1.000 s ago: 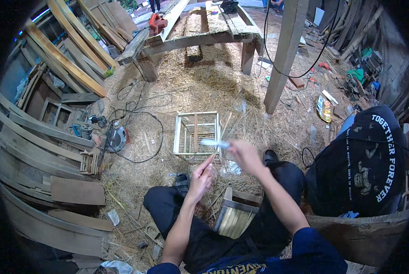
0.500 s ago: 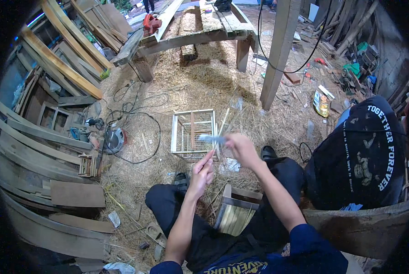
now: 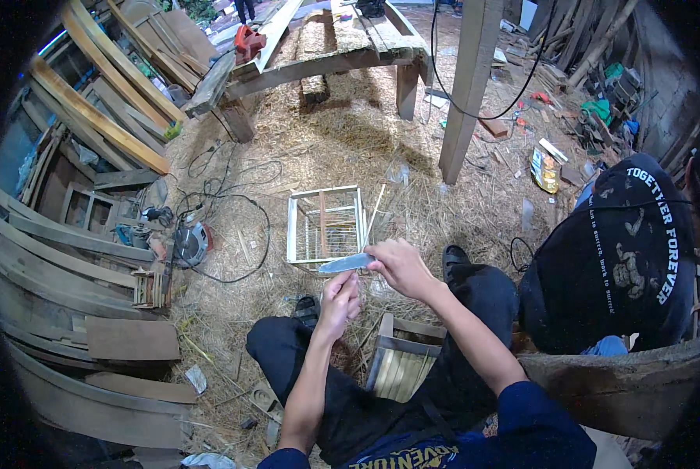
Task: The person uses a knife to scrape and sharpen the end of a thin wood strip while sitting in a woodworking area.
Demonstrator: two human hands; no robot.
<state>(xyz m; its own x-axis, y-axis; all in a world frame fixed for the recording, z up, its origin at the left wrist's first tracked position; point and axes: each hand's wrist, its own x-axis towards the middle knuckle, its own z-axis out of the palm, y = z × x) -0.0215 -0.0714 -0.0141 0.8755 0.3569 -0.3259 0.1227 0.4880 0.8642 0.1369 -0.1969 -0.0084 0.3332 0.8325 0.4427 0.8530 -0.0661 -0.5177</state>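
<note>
My right hand [image 3: 397, 266] is closed on a knife [image 3: 343, 263], its broad grey blade lying crosswise over the tip of my left hand [image 3: 339, 305]. The left hand is closed on a thin wooden stick, mostly hidden now by the blade and fingers. Just beyond the knife stands a pale wooden frame cage [image 3: 292, 224] with thin bars inside. A long thin pale strip [image 3: 376, 207] leans by its right side. Between my legs is a small wooden box with slatted front [image 3: 401, 374].
A rough workbench [image 3: 326, 59] and upright post [image 3: 469, 102] stand ahead. Power tools [image 3: 193, 246] with cables lie left, beside stacked boards [image 3: 84, 258]. A co-worker in a black shirt [image 3: 608, 250] sits close at my right, behind a wooden plank [image 3: 615, 375]. Shavings cover the floor [image 3: 240, 187].
The knife has come down from above and right onto the stick at my left fingertips, its blade now lower. My left hand has shifted slightly downward, and the view has shifted a little.
</note>
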